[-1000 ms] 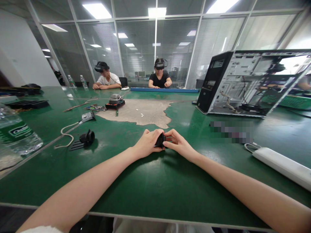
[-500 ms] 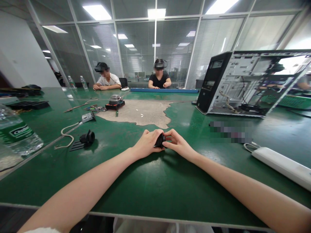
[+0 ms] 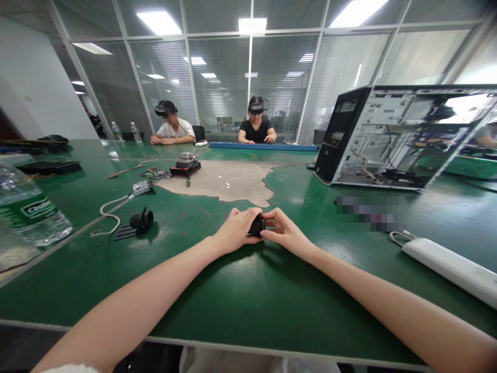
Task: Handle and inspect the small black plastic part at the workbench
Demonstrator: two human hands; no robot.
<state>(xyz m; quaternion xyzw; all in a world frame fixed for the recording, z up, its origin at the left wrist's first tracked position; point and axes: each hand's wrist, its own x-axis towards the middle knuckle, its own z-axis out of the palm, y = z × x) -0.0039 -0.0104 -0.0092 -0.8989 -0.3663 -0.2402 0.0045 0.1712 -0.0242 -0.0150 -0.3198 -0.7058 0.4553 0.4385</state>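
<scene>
My left hand [image 3: 236, 229] is closed around a small black plastic part [image 3: 256, 226], low over the green table [image 3: 217, 305]. From the other side, the fingertips and thumb of my right hand [image 3: 288, 235] grip the part's right edge. Fingers cover much of it, so its exact kind cannot be made out. Off to the left lies another black plastic piece [image 3: 142, 221], with a round body and several flat prongs.
A water bottle [image 3: 34, 207] stands at left, near a metal module with a cable [image 3: 143, 187]. An opened computer case [image 3: 349, 140] and a white power strip [image 3: 446, 264] occupy the right. Behind a blue bar [image 3: 264, 147] sit two people; a heatsink-like part [image 3: 185, 163] lies mid-table.
The view has shifted very slightly, moving the scene a little right and down. Both hands keep nearly the same hold on the black plastic part.
</scene>
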